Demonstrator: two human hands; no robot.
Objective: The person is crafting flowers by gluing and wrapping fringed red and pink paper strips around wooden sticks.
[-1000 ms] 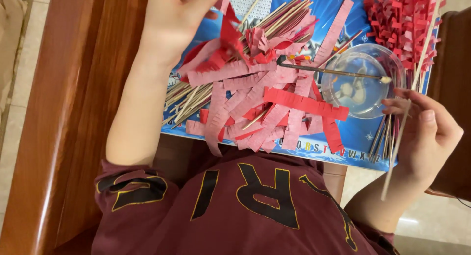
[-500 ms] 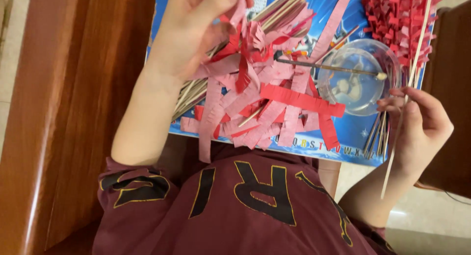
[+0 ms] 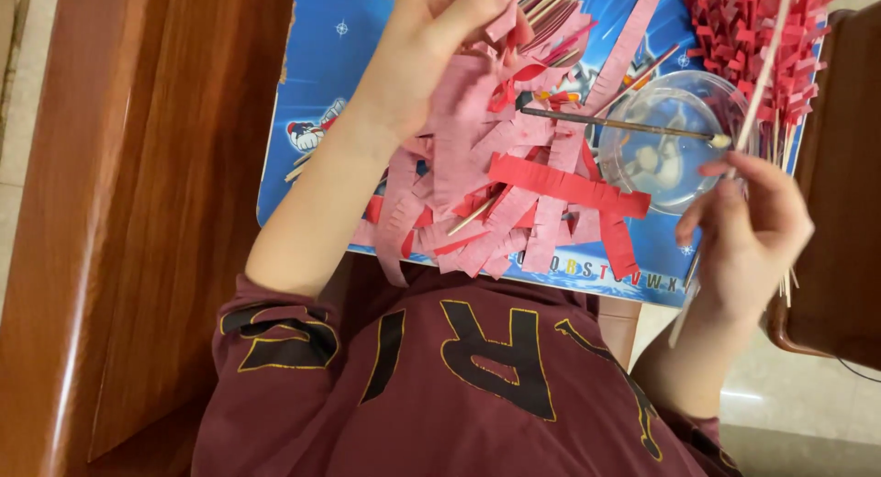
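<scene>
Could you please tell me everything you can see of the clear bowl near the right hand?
The clear bowl is round, shallow and see-through, plastic or glass by its look. It stands upright on the blue mat, between the pile of pink paper strips and the fringed red sticks. Pale whitish lumps lie inside. A thin brush rests across its rim.

Home craft spot: wooden furniture (image 3: 156, 211), paper strips (image 3: 514, 193)

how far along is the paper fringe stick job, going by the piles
Done: a bunch of sticks wrapped in red fringe lies at the far right. In hand: the right hand holds a bare stick, the left hand picks a fringed strip. Left: a big pile of pink and red fringed strips and bare sticks.
</scene>
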